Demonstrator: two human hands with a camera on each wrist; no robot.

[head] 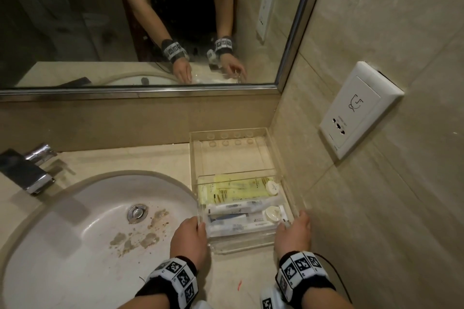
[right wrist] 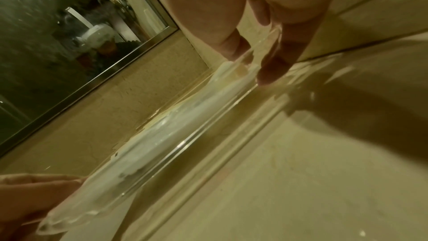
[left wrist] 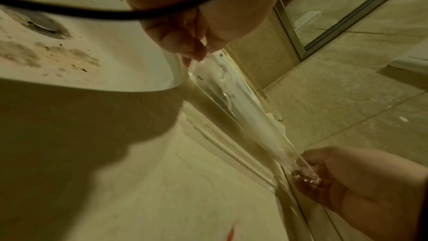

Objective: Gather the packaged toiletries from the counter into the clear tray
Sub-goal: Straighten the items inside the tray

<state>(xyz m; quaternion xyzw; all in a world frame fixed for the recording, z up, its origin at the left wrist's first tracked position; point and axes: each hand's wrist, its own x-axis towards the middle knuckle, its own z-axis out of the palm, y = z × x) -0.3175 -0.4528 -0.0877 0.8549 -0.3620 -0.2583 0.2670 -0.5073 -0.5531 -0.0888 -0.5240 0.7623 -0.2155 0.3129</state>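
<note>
Both hands flanked the clear tray (head: 251,246), the left hand (head: 188,237) pinching its near-left wall and the right hand (head: 292,233) curled round its near-right corner. That tray sat on the counter (head: 113,160) just right of the sink (head: 75,221), holding yellow sachets (head: 238,188), white packaged toiletries (head: 233,218) and two round white caps. No packets showed loose on the counter beside the tray, so gathering looked essentially finished; only placing the tray seemed left.

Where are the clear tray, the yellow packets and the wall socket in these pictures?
clear tray (head: 247,246), head view, near front wall between the hands.
yellow packets (head: 241,189), head view, middle of the packets inside the tray.
wall socket (head: 351,118), head view, centre of its white faceplate.
</note>
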